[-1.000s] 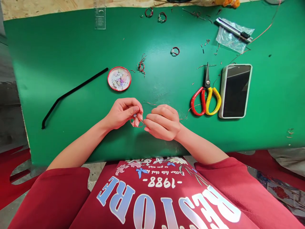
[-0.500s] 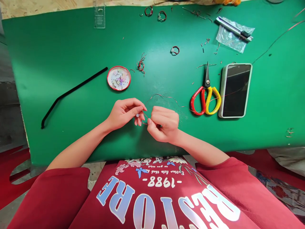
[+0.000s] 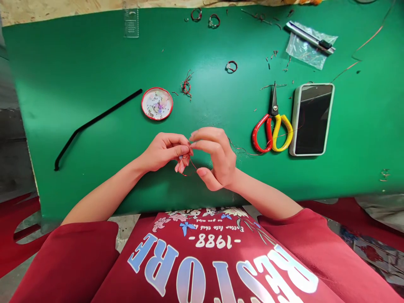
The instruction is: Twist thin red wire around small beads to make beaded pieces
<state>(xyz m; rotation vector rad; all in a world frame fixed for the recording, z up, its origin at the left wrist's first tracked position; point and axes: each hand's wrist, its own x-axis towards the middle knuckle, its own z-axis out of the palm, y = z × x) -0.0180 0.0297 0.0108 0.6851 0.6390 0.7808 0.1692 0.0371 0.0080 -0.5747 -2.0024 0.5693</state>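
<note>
My left hand (image 3: 167, 151) is closed in a pinch on a thin red cord (image 3: 184, 174). A small pale bead (image 3: 181, 157) shows at its fingers, and a loop of the cord hangs below. My right hand (image 3: 216, 158) is spread beside it, thumb well apart from the bent fingers. Its fingertips reach to the left fingertips, where I cannot tell whether they touch. One strand of the cord runs from the left fingers down toward the right thumb tip. Left of centre, a red-rimmed white dish (image 3: 172, 105) holds many tiny beads.
Scissors (image 3: 274, 122) with red and yellow handles lie beside a phone (image 3: 313, 120). Farther back are a utility knife (image 3: 311, 38) on a plastic bag, a finished-looking cord ring (image 3: 232, 66) and a knotted red cord bundle (image 3: 186, 86). A black bent strip (image 3: 97, 119) lies at left.
My right hand has gone from a closed fist to spread fingers, which now reach up to the left fingertips. The cord loop hangs lower, and the long thread at far right has shifted.
</note>
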